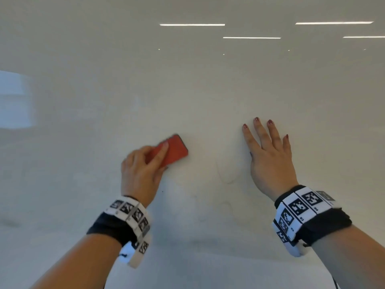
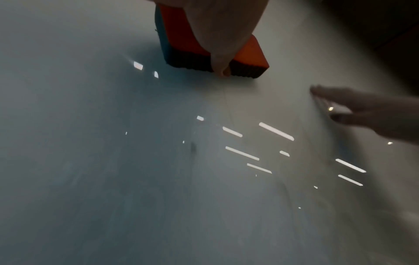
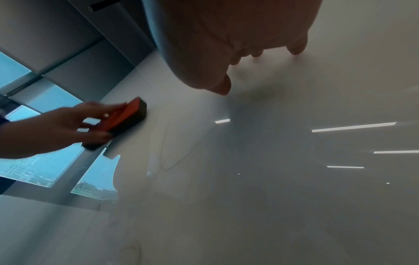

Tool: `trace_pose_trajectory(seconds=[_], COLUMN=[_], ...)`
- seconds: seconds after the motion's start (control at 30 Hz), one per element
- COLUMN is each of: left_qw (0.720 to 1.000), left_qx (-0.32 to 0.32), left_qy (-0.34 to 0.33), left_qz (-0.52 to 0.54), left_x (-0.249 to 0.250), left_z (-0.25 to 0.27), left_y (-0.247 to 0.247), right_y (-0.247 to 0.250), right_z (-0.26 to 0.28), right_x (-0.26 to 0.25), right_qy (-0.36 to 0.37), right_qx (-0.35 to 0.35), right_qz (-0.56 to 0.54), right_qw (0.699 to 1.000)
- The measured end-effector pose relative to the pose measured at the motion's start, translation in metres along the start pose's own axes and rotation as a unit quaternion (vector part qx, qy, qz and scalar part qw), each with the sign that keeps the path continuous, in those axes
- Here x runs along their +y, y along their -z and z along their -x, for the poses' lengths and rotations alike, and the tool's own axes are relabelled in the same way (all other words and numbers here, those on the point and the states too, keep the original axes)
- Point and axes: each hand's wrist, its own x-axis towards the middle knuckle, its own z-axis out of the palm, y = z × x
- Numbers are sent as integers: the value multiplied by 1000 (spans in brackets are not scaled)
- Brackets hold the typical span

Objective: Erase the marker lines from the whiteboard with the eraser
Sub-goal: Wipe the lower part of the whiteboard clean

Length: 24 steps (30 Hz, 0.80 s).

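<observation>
The whiteboard [image 1: 187, 90] fills the head view. My left hand [image 1: 145, 163] grips a red eraser [image 1: 175, 150] with a dark felt pad and holds it flat against the board. From the left wrist, the eraser [image 2: 249, 52] sits under my fingers [image 2: 217, 44], felt side on the board. My right hand [image 1: 268, 155] lies flat on the board, fingers spread and straight, to the right of the eraser. Faint grey marker traces [image 1: 227, 178] curve between the two hands; in the right wrist view the same traces [image 3: 167, 161] run below the eraser [image 3: 127, 118].
Ceiling light strips [image 1: 191, 24] reflect in the glossy board at the upper right. A pale window reflection [image 1: 14, 99] shows at the left edge. The right wrist view shows the board's left edge [image 3: 118, 84] with a window [image 3: 45, 161] beyond it.
</observation>
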Motion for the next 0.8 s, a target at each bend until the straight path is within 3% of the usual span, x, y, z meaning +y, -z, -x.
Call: trace_pose_trajectory(seconds=[0.1, 0.2, 0.37, 0.7, 0.8], left_qw=[1000, 1000, 994, 986, 973], left_qx=[12, -7, -58, -94, -146], left_qy=[14, -11, -88, -129, -174], left_qz=[-1, 5, 9, 46, 52], left_x=[-14, -18, -13, -3, 1], left_z=[-40, -43, 3, 64, 93], left_y=[9, 6, -11, -32, -42], right_y=[-1, -2, 0, 3, 2], right_z=[0, -1, 0, 3, 3], right_x=[-2, -4, -7, -16, -17], right_qy=[-8, -16, -28, -57, -62], right_qx=[3, 2, -3, -20, -14], right_qz=[5, 7, 12, -1, -2], right_qw=[1000, 1000, 1000, 998, 998])
